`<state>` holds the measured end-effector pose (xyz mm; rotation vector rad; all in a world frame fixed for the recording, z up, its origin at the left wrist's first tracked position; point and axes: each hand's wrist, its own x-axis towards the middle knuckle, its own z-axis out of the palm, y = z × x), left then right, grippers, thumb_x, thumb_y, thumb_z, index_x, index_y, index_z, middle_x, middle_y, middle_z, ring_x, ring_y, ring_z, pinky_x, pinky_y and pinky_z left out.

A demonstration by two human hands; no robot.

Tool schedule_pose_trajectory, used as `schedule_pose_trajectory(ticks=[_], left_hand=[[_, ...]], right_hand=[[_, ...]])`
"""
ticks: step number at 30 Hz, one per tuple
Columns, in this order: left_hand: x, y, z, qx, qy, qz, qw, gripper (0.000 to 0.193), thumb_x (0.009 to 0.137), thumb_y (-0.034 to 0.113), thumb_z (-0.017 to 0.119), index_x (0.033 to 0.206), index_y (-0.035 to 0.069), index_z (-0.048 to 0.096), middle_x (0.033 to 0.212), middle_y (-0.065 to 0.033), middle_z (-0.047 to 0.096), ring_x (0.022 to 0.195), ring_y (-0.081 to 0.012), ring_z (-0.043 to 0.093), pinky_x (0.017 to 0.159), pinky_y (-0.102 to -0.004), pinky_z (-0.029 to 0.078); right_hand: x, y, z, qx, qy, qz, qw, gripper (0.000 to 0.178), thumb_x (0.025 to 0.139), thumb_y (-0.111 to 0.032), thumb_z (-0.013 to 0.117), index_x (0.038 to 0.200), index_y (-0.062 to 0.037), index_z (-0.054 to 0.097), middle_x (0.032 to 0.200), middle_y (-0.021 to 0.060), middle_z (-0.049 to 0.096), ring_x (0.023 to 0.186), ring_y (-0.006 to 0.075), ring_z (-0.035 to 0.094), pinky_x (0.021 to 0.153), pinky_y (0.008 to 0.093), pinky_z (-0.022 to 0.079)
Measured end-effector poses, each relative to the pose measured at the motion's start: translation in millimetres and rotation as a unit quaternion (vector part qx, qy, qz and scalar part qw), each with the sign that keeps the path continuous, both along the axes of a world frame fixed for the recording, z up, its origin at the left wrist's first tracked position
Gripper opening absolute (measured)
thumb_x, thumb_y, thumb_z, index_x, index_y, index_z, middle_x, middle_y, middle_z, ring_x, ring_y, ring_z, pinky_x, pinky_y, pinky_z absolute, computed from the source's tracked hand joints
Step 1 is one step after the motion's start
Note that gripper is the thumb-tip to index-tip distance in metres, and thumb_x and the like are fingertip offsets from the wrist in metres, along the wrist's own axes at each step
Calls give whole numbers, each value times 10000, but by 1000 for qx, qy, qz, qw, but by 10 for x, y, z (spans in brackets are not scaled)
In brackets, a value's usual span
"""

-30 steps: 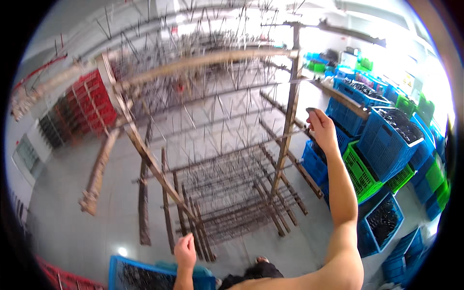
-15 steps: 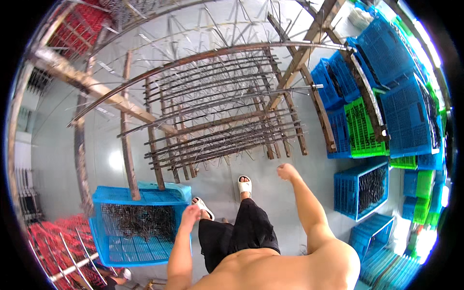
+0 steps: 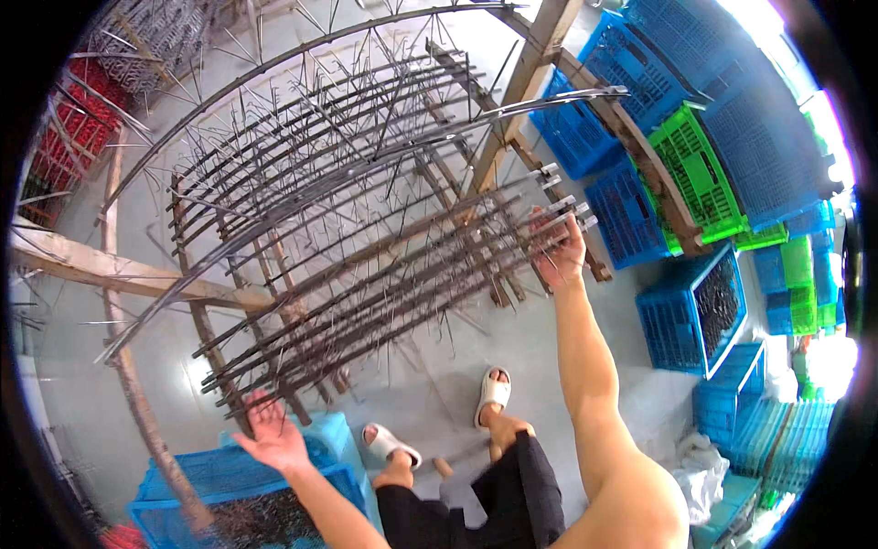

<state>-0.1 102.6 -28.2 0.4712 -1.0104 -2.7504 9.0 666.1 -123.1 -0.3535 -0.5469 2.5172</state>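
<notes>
A wooden rack [image 3: 533, 80] stands before me, carrying rows of long dark bars [image 3: 366, 279] with thin wire hooks. At the bars' right ends, my right hand [image 3: 560, 256] is raised with its fingers curled around several of them; their pale tips stick out past the hand. My left hand [image 3: 276, 437] is open, palm up and fingers spread. Its fingertips are close to the left ends of the lowest bars; whether they touch is unclear.
A blue crate [image 3: 174, 485] with dark wiry pieces stands at the lower left. Stacked blue crates [image 3: 631, 64] and a green crate [image 3: 700, 169] line the right side. Another blue crate [image 3: 672, 316] holds dark pieces. A white plastic bag [image 3: 702, 476] lies at the lower right.
Both hands have reached forward to the rack. My right hand has gone from a loose fist to holding bar ends; my left hand has opened. The view has turned and moved closer.
</notes>
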Motion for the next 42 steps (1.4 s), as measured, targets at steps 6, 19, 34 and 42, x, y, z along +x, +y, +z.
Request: schedule_pose_trajectory(ticks=[6, 19, 34, 42], left_hand=[[-494, -242, -311, 58, 179, -87, 978, 737, 907, 414, 488, 1349, -119, 237, 1376, -261, 336, 1247, -288, 378, 955, -384, 402], [-830, -60, -139, -8, 231, -138, 963, 655, 829, 194, 510, 1312, -160, 244, 1352, -281, 353, 1279, -358, 339, 1066, -473, 265], [503, 99, 422, 86, 190, -51, 977, 400, 734, 128, 496, 1049, -117, 488, 1143, -239, 543, 1092, -326, 523, 814, -406, 451], [982, 1293, 66, 178, 128, -233, 948, 219, 747, 34, 476, 950, -24, 533, 1003, -154, 597, 898, -240, 584, 742, -327, 488]], right_hand=[[-356, -187, 256, -112, 231, 97, 962, 809, 830, -476, 507, 1326, 111, 252, 1356, 237, 346, 1288, 345, 314, 1086, 388, 270], [-257, 76, 361, -60, 141, 27, 988, 549, 787, -341, 464, 1152, 70, 462, 1109, 271, 536, 992, 401, 537, 895, 556, 406], [1040, 528, 786, 141, 200, 232, 941, 776, 813, -300, 530, 1341, 153, 187, 1333, 318, 349, 1212, 393, 408, 1052, 482, 292], [3665, 1808, -48, 59, 59, -54, 995, 685, 815, -188, 479, 1382, 74, 199, 1446, 226, 232, 1325, 391, 236, 1097, 526, 163]])
